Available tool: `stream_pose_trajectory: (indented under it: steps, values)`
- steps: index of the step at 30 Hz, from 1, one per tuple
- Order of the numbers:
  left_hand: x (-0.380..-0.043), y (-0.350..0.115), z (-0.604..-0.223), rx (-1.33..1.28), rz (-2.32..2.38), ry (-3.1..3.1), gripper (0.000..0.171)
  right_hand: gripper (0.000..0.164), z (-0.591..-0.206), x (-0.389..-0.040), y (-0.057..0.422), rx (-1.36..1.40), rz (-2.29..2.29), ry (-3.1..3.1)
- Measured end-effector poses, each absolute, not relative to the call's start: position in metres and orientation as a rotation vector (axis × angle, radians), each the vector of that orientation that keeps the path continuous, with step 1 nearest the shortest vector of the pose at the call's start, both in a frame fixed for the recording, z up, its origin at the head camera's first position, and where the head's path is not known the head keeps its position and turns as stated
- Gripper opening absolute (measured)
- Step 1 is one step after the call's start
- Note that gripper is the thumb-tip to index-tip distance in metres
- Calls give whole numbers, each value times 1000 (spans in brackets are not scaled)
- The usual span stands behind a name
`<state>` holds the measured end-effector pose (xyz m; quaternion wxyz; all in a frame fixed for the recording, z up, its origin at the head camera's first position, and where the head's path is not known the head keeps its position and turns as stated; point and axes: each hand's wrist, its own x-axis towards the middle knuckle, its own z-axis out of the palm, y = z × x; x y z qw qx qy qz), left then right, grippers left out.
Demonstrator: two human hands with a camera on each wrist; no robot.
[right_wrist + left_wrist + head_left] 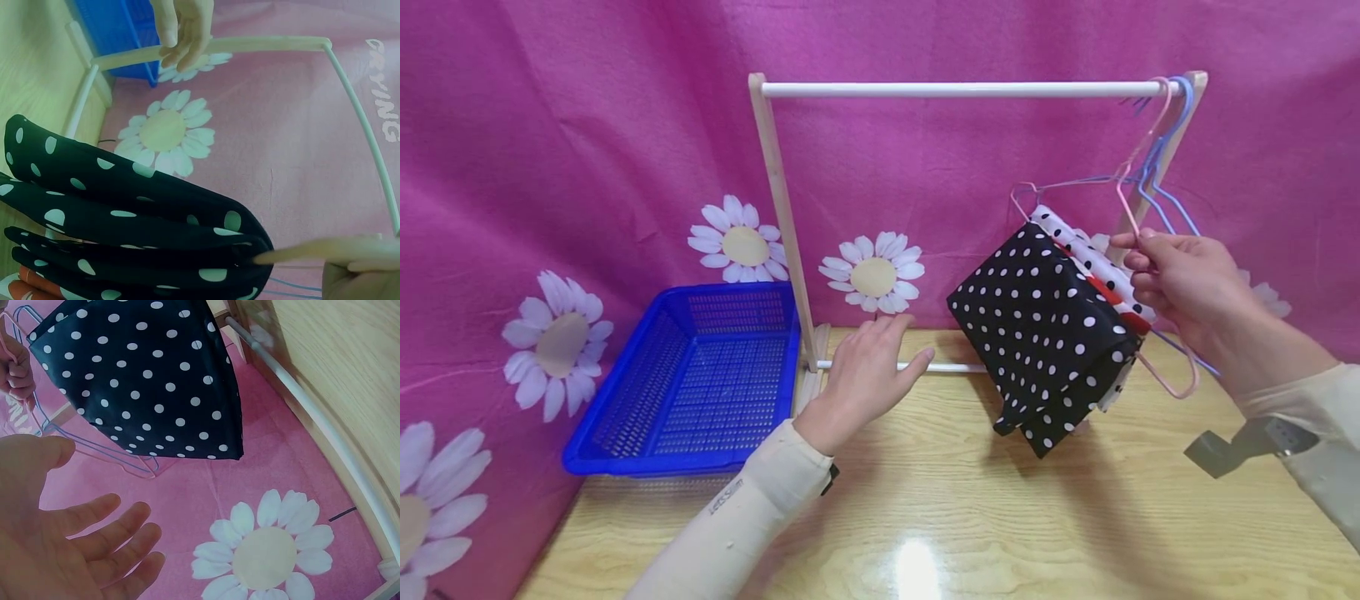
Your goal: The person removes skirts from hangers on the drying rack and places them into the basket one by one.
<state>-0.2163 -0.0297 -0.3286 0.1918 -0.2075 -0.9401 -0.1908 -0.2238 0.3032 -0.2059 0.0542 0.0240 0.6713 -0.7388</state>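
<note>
My right hand pinches the side of a pink wire hanger between thumb and fingers. The hanger's hook is up at the white rail near the rack's right end. From the hanger hangs a folded black cloth with white dots, its lower corners just over the table. A white cloth with black dots and a red strip show behind it. To the left of the cloth, my left hand is held out with fingers extended and nothing in it; its palm shows in the left wrist view.
The wooden clothes rack has a white top rail. Blue hangers hang beside the pink one at its right end. A blue plastic basket stands left of the rack. A pink flowered curtain backs the wooden table.
</note>
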Motion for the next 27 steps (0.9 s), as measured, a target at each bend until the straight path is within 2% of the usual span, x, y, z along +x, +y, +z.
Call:
stream_pose_trajectory:
  steps: [15,27]
  values:
    - [-218,-29,-329,-571,-547,-2628,49,42,-203,-227,294,26,-2163,2063]
    - [-219,-28,-328,-585,-551,-2636,50,38,-207,-228,289,-29,-2186,2065]
